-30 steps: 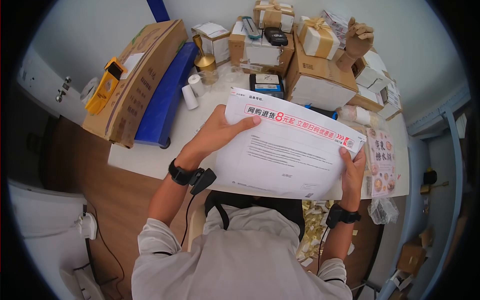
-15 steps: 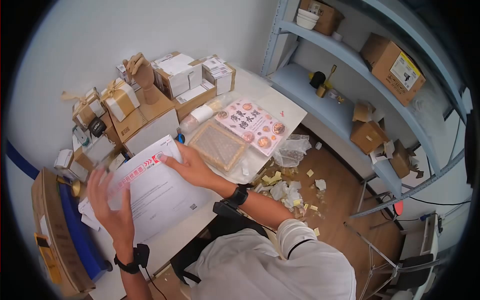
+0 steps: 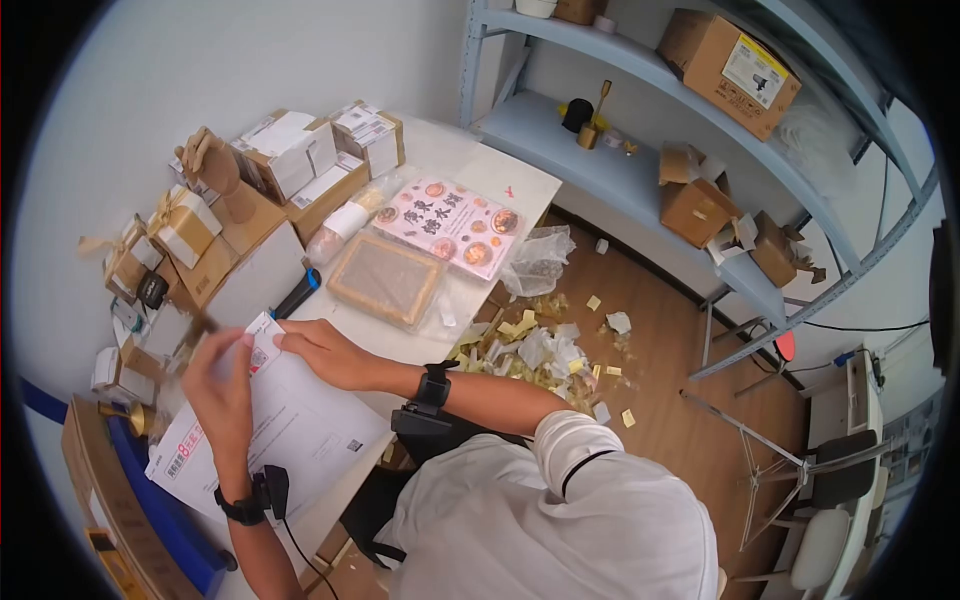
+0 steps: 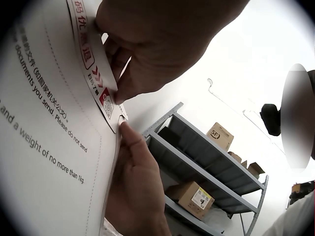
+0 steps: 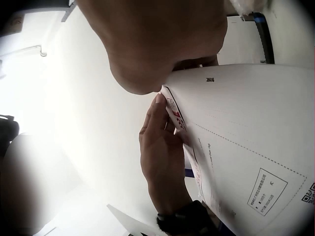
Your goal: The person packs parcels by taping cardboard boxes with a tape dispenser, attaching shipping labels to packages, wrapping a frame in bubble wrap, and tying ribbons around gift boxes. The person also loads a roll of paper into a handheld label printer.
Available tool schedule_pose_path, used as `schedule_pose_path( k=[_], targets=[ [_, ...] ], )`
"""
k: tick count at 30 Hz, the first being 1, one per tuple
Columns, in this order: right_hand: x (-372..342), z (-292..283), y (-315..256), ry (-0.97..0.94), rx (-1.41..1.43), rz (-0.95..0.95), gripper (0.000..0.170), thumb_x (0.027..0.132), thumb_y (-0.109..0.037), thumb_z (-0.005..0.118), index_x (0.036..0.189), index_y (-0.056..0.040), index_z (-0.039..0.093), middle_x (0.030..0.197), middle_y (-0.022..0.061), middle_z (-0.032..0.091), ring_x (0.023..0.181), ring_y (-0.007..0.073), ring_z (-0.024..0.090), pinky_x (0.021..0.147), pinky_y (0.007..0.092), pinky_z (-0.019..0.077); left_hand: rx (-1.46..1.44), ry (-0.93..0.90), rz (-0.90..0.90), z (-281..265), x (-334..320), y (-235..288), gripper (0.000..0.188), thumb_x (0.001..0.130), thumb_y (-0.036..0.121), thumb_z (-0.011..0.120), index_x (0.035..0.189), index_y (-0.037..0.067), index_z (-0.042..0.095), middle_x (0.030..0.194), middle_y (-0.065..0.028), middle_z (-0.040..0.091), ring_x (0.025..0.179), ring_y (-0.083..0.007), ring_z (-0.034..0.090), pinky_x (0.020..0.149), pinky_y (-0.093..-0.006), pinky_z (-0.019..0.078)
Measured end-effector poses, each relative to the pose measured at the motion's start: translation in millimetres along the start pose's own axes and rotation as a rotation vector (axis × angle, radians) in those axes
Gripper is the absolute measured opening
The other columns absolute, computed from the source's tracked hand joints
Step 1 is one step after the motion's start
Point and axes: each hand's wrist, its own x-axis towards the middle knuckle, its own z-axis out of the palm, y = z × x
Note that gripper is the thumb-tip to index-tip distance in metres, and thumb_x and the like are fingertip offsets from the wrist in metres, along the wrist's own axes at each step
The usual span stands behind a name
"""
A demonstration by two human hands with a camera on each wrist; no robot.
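In the head view, the envelope (image 3: 312,430) slants across the lower left of the frame, its printed flap (image 3: 186,454) running along the upper-left edge to the corner where both hands meet. With our right hand (image 3: 328,355) we pinch that corner, thumb at the paper's edge, the other fingers partly hidden. Our left hand (image 3: 220,388) pinches the flap's end just beside it, thumb near the square code (image 4: 108,103); its fingers blur from above, so we cannot tell exactly how they lie.

To work this corner well, we would hold firm with the right and let only the left fingertips move, both pinches close together so the paper does not crease. The envelope bows in the right wrist view and looks thin, so slow, even pressure along the flap should serve us better than a jerk. We might also rest its lower end on the table (image 3: 470,160), clear of the blue-tipped black tool (image 3: 296,292) left of centre.
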Motion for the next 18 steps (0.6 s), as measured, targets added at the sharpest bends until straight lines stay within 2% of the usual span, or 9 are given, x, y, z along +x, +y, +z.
schedule_pose_path(
  k=[2,4,7,12,14,15,16,17,18],
  targets=[
    [-1.1,0.8,5.4,0.027,0.148,-0.039,0.028,0.103,-0.022,0.050,0.110,0.0026,0.061,0.078,0.0144,0.064,0.070,0.0174,0.056,0.068,0.0358,0.0463,-0.041,0.021,-0.046,0.7,-2.8,-4.1,0.018,0.088,0.007,0.071,0.103,-0.004,0.069,0.090,-0.0108,0.069,0.085,-0.0195,0.063,0.082,-0.0309,0.0484],
    [-1.7,-10.7,-7.9,-0.104,-0.002,0.156,0.028,0.105,-0.020,0.051,0.118,0.0018,0.062,0.079,0.0076,0.064,0.071,0.0069,0.052,0.063,0.0288,0.0447,0.018,0.017,0.030,1.5,-3.7,-1.4,0.021,0.086,0.007,0.074,0.104,-0.003,0.070,0.091,-0.0116,0.069,0.085,-0.0216,0.064,0.082,-0.0319,0.0484],
    [-1.6,-14.0,-5.5,-0.086,-0.121,0.073,0.025,0.104,-0.019,0.053,0.113,0.0024,0.063,0.075,0.0055,0.060,0.066,0.0055,0.046,0.057,0.0278,0.0396,0.105,-0.013,0.135,2.4,-4.1,-3.7,0.032,0.079,0.006,0.080,0.109,0.000,0.070,0.096,-0.0132,0.068,0.088,-0.0263,0.063,0.085,-0.0338,0.0483],
    [-3.3,-9.0,7.4,0.030,-0.099,0.047,0.025,0.102,-0.020,0.054,0.101,0.0036,0.062,0.067,0.0069,0.054,0.063,0.0097,0.042,0.057,0.0317,0.0381,0.147,-0.130,0.175,-1.7,-7.2,1.4,0.053,0.069,0.008,0.086,0.119,0.002,0.068,0.105,-0.0148,0.067,0.096,-0.0308,0.062,0.089,-0.0359,0.0476],
    [-2.5,-12.0,11.1,0.057,-0.092,0.050,0.026,0.102,-0.021,0.055,0.101,0.0038,0.062,0.067,0.0076,0.054,0.063,0.0094,0.041,0.056,0.0317,0.0381,0.437,-0.037,0.302,-4.5,-12.7,9.2,0.062,0.063,0.009,0.089,0.121,0.001,0.066,0.102,-0.0155,0.067,0.089,-0.0292,0.063,0.087,-0.0346,0.0497],
    [-1.4,-15.5,12.9,0.014,-0.059,0.074,0.026,0.103,-0.020,0.054,0.107,0.0041,0.062,0.078,0.0073,0.062,0.070,0.0078,0.050,0.062,0.0288,0.0438,0.438,-0.044,0.301,-8.5,-14.8,8.8,0.062,0.063,0.009,0.089,0.121,0.001,0.066,0.102,-0.0155,0.067,0.089,-0.0292,0.063,0.087,-0.0346,0.0497],
    [-0.2,-17.8,14.3,-0.030,-0.025,0.098,0.026,0.105,-0.019,0.053,0.113,0.0044,0.062,0.089,0.0070,0.069,0.078,0.0061,0.059,0.068,0.0258,0.0496,0.395,-0.076,0.176,-14.9,-16.7,5.7,0.059,0.064,0.012,0.089,0.118,0.001,0.066,0.103,-0.0166,0.067,0.092,-0.0316,0.063,0.088,-0.0365,0.0485],
    [-0.1,-18.9,15.5,-0.030,-0.018,0.103,0.026,0.105,-0.019,0.053,0.113,0.0044,0.062,0.089,0.0070,0.069,0.078,0.0061,0.059,0.068,0.0258,0.0496,0.353,-0.105,0.048,-21.7,-17.5,1.6,0.057,0.066,0.014,0.089,0.116,0.002,0.066,0.104,-0.0178,0.067,0.095,-0.0340,0.062,0.089,-0.0385,0.0474],
    [0.0,-19.3,12.3,-0.059,0.071,0.128,0.027,0.105,-0.018,0.052,0.114,0.0046,0.062,0.091,0.0064,0.069,0.080,0.0064,0.060,0.069,0.0261,0.0503,0.360,-0.106,0.040,-28.2,-15.8,-2.2,0.057,0.066,0.014,0.089,0.116,0.002,0.066,0.104,-0.0178,0.067,0.095,-0.0340,0.062,0.089,-0.0385,0.0474]
  ],
)
